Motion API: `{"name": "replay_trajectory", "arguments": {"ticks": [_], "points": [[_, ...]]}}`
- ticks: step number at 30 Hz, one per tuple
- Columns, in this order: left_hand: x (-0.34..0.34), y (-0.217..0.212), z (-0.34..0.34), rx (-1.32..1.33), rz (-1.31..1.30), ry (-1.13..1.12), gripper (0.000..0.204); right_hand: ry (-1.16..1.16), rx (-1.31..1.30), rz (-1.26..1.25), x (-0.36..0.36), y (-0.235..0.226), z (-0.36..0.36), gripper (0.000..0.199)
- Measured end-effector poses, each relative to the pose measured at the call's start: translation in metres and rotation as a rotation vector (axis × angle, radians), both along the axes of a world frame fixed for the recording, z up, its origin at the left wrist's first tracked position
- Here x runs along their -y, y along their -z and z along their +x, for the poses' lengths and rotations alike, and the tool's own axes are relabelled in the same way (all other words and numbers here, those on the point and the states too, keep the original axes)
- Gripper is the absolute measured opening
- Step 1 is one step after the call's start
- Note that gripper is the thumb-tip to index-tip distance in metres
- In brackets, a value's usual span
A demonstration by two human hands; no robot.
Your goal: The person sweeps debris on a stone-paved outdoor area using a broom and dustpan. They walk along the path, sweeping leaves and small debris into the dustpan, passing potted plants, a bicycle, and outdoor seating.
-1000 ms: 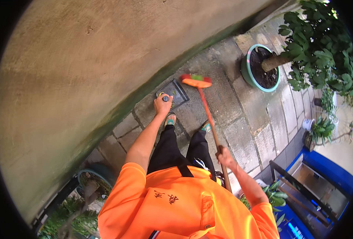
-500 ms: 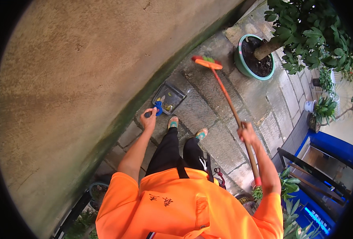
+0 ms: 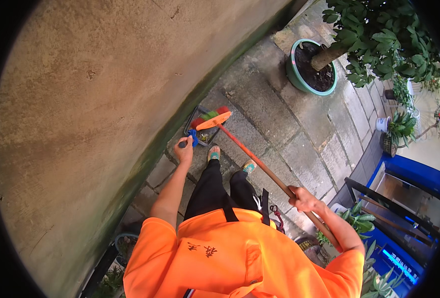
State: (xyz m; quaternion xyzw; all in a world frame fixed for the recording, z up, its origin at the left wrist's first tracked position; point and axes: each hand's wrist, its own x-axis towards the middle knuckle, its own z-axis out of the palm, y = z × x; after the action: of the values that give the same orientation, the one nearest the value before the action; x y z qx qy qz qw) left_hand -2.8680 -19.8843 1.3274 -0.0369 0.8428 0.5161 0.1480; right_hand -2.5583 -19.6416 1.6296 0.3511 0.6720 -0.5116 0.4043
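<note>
The fingers of the left hand (image 3: 184, 150) are closed around the dark handle of a dark dustpan with a blue joint (image 3: 200, 135). This dustpan stands on the grey stone-slab pavement (image 3: 279, 124), at the foot of the big beige plaster wall (image 3: 90, 99), at about 11 o'clock from the person's feet. The bare left forearm goes from the hand down to the orange shirt (image 3: 220, 258).

The fingers of the right hand (image 3: 303, 197) are wrapped around the long wooden stick of an orange-headed broom with red and green bristles (image 3: 213, 119). The hand grips the stick at its lower part, and the stick runs from there toward 10 o'clock. The broom head lies at the open mouth of the dustpan; it seems to touch it, but I cannot tell this for sure. The two hands are well apart, the left one near the wall and the right one at 4 o'clock from it.

Between the hands are the legs in black trousers, and the two feet in light sandals (image 3: 213, 153) stand just beside the dustpan. At 1 o'clock from the broom head stands a round green pot with a small tree (image 3: 299, 79). At 3 o'clock, at the rim of the picture, there are smaller potted plants (image 3: 399, 129) and a blue frame (image 3: 414, 174).
</note>
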Motion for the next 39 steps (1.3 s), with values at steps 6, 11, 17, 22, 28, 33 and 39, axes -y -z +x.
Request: {"name": "replay_trajectory", "arguments": {"ticks": [6, 11, 17, 22, 28, 33, 39], "points": [[0.017, -0.026, 0.006, 0.107, 0.066, -0.042, 0.019, 0.182, -0.071, 0.241, -0.06, 0.059, -0.014, 0.026], [0.029, -0.039, 0.012, 0.109, -0.006, -0.072, 0.019, 0.13, -0.158, 0.402, -0.08, 0.133, -0.077, 0.018], [0.054, -0.035, 0.014, 0.085, 0.026, -0.089, 0.02, -0.26, -0.122, 0.22, 0.02, 0.12, -0.034, 0.02], [0.059, -0.04, 0.003, 0.112, 0.038, 0.009, 0.019, -0.092, -0.01, -0.17, 0.029, 0.002, 0.004, 0.048], [0.04, -0.066, 0.009, 0.158, 0.012, 0.132, 0.018, 0.282, 0.038, 0.077, 0.013, 0.016, 0.031, 0.061], [0.012, -0.056, 0.014, -0.006, -0.008, 0.281, 0.017, 0.377, 0.005, 0.278, -0.027, 0.082, 0.018, 0.024], [-0.039, -0.048, 0.014, -0.082, -0.097, 0.452, 0.018, 0.287, 0.021, 0.125, 0.066, 0.106, 0.047, 0.024]]}}
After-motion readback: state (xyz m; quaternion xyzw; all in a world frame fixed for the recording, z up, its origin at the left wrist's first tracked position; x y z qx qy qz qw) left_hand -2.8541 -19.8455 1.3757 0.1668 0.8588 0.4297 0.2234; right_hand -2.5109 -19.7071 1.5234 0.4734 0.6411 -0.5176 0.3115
